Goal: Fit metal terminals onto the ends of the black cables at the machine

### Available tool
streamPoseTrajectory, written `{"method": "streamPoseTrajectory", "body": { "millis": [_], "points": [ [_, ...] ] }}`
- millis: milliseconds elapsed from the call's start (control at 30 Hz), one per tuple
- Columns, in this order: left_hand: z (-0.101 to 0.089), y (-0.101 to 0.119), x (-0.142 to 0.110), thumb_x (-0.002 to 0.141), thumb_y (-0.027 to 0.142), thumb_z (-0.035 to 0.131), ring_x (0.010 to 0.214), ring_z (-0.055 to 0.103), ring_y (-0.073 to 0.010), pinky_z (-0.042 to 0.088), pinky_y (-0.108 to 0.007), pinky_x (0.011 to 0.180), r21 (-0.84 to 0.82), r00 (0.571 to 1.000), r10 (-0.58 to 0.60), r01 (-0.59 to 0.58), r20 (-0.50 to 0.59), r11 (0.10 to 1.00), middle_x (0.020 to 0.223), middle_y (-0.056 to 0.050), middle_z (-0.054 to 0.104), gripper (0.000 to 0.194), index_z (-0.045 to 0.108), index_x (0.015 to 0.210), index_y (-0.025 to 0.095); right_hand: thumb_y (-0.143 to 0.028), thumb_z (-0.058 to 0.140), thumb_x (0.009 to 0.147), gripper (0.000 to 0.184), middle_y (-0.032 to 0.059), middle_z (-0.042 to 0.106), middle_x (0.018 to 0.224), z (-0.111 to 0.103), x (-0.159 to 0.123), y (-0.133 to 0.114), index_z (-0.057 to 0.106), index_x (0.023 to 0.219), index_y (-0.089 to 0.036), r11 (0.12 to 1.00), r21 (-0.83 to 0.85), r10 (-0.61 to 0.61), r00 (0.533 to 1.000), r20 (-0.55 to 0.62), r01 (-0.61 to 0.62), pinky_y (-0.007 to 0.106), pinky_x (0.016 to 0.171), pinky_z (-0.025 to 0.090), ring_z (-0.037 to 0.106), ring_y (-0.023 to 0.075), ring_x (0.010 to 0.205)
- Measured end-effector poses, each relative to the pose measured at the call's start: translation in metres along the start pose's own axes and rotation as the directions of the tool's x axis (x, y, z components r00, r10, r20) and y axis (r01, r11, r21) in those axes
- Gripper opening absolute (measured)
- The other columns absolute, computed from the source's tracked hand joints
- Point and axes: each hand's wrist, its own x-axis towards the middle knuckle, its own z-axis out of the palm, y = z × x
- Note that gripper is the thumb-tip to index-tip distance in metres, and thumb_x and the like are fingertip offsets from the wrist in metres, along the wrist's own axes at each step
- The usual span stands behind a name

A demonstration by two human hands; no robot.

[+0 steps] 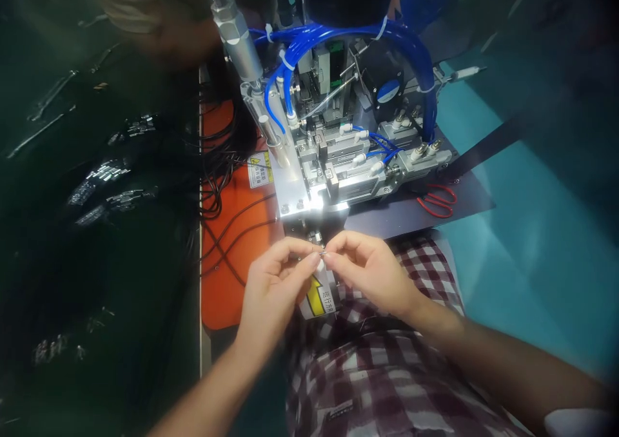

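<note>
My left hand (278, 279) and my right hand (370, 266) meet fingertip to fingertip in front of the machine. Between their pinched thumbs and index fingers is a small thin metal piece (323, 254), mostly covered by the fingers; its exact kind is too small to make out. Just beyond the fingers lies the front edge of a machine (338, 198) with metal cylinders and blue air hoses (314, 37). Below the hands shows a white label with a yellow arrow (316, 298).
Red-handled scissors (438, 202) lie right of the machine on a dark plate. Black cables (217, 192) run across an orange surface (222, 295) at left. Several clusters of shiny small parts (104, 176) lie on the dark green surface. Another person's arm (178, 44) shows at upper left.
</note>
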Motion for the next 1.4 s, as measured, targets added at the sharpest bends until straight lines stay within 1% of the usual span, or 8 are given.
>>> {"method": "streamPoseTrajectory", "body": {
  "millis": [133,300,500,800,1033,1167,1267,1400],
  "points": [
    [-0.007,-0.005,-0.001,0.084,0.028,0.064,0.041,0.037,-0.0021,0.027,-0.017,0.043,-0.123,0.996,-0.087,0.088,0.015,0.989,0.054,0.004,0.051,0.015,0.063,0.077,0.015,-0.024,0.062,0.082,0.012,-0.0060,0.051,0.057,0.002,0.001,0.002,0.060,0.075,-0.015,0.998,-0.041,0.037,0.999,0.004,-0.037,0.019,0.041,0.032,0.039,0.0055,0.044],
    [-0.011,-0.006,0.000,0.085,0.026,0.060,0.035,0.038,-0.0032,0.023,-0.018,0.039,-0.194,0.994,-0.099,0.106,0.045,0.975,0.056,0.003,0.056,0.011,0.061,0.087,0.015,-0.026,0.062,0.082,0.012,-0.0022,0.058,0.066,0.004,0.003,0.003,0.061,0.078,-0.015,0.994,-0.102,0.046,0.999,-0.029,-0.049,0.020,0.043,0.033,0.042,0.0059,0.048],
    [-0.010,-0.003,0.000,0.086,0.027,0.059,0.036,0.037,-0.0026,0.022,-0.018,0.040,-0.204,0.989,-0.111,0.128,0.096,0.971,0.058,0.002,0.060,0.012,0.055,0.088,0.016,-0.029,0.064,0.080,0.013,-0.0035,0.053,0.061,0.009,0.005,0.004,0.061,0.079,-0.016,0.989,-0.132,0.066,0.997,-0.048,-0.072,0.020,0.042,0.034,0.041,0.0068,0.046],
    [-0.012,-0.002,0.000,0.086,0.025,0.058,0.037,0.038,-0.0028,0.026,-0.018,0.043,-0.243,0.991,-0.092,0.112,0.093,0.964,0.058,0.003,0.060,0.010,0.052,0.088,0.017,-0.030,0.064,0.081,0.016,-0.0051,0.049,0.054,0.016,0.001,0.007,0.060,0.075,-0.016,0.995,-0.083,0.057,0.996,-0.068,-0.062,0.019,0.040,0.030,0.038,0.0058,0.043],
    [-0.011,-0.004,-0.001,0.087,0.026,0.058,0.037,0.035,-0.0019,0.019,-0.019,0.043,-0.269,0.991,-0.097,0.117,0.088,0.956,0.059,0.003,0.060,0.011,0.051,0.089,0.017,-0.029,0.065,0.080,0.014,-0.0065,0.044,0.050,0.018,-0.003,0.008,0.062,0.075,-0.016,0.990,-0.135,0.021,0.994,-0.108,-0.035,0.021,0.041,0.029,0.036,0.0065,0.043],
    [-0.010,-0.006,-0.001,0.088,0.027,0.057,0.037,0.032,-0.0015,0.017,-0.020,0.044,-0.295,0.991,-0.092,0.118,0.102,0.948,0.058,0.004,0.059,0.012,0.051,0.087,0.017,-0.031,0.066,0.079,0.016,-0.0063,0.045,0.050,0.019,-0.001,0.009,0.061,0.075,-0.017,0.991,-0.133,0.001,0.995,-0.100,-0.014,0.021,0.042,0.030,0.037,0.0071,0.043],
    [-0.011,-0.005,-0.003,0.088,0.029,0.057,0.037,0.031,-0.0020,0.017,-0.020,0.044,-0.309,0.992,-0.073,0.101,0.103,0.946,0.056,0.004,0.057,0.014,0.051,0.086,0.017,-0.037,0.065,0.080,0.021,-0.0076,0.041,0.047,0.020,-0.001,0.009,0.059,0.077,-0.017,0.994,-0.095,0.052,0.996,-0.070,-0.059,0.021,0.040,0.026,0.034,0.0071,0.042],
    [-0.012,-0.002,-0.004,0.087,0.031,0.059,0.038,0.032,-0.0035,0.017,-0.019,0.041,-0.306,0.991,-0.062,0.097,0.122,0.947,0.054,0.003,0.057,0.016,0.051,0.086,0.017,-0.040,0.066,0.077,0.025,-0.0074,0.043,0.047,0.021,-0.002,0.006,0.057,0.077,-0.017,0.992,-0.024,0.124,0.992,0.011,-0.123,0.021,0.041,0.027,0.035,0.0069,0.041]
  ]
}}
